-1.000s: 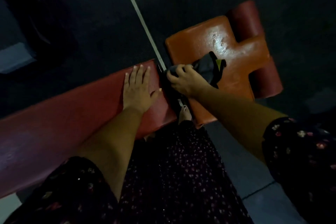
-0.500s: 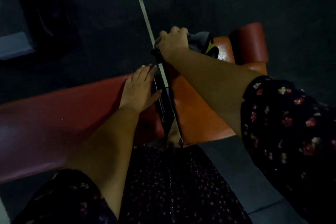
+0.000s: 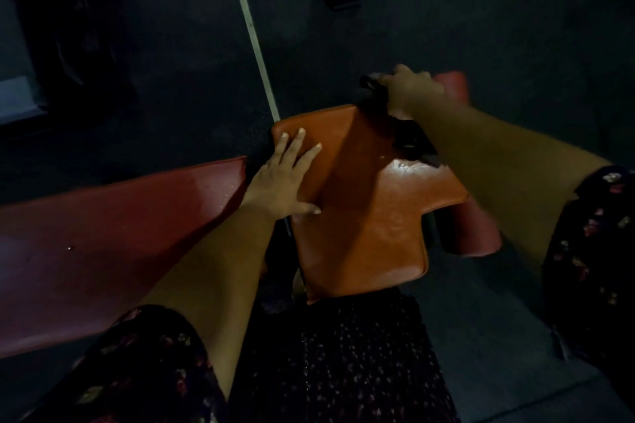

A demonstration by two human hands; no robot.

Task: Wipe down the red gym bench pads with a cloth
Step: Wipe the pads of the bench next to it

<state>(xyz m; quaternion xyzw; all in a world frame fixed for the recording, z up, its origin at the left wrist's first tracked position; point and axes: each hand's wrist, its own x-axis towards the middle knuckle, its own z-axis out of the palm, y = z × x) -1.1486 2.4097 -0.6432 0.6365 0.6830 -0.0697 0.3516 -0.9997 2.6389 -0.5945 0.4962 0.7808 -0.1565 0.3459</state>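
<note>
Cloth (image 3: 407, 134) gripped by right hand (image 3: 412, 91) at seat pad (image 3: 360, 216) far edge; left hand (image 3: 285, 182) flat, fingers released, bracing pad. Risk: long reach lets cloth slip off edge.

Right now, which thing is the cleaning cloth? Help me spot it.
Find the long dark red bench pad, then the brighter orange seat pad at its end. At that pad's far edge, the right hand grips a dark, crumpled cloth, the only limp black thing among the shiny pads.
</note>
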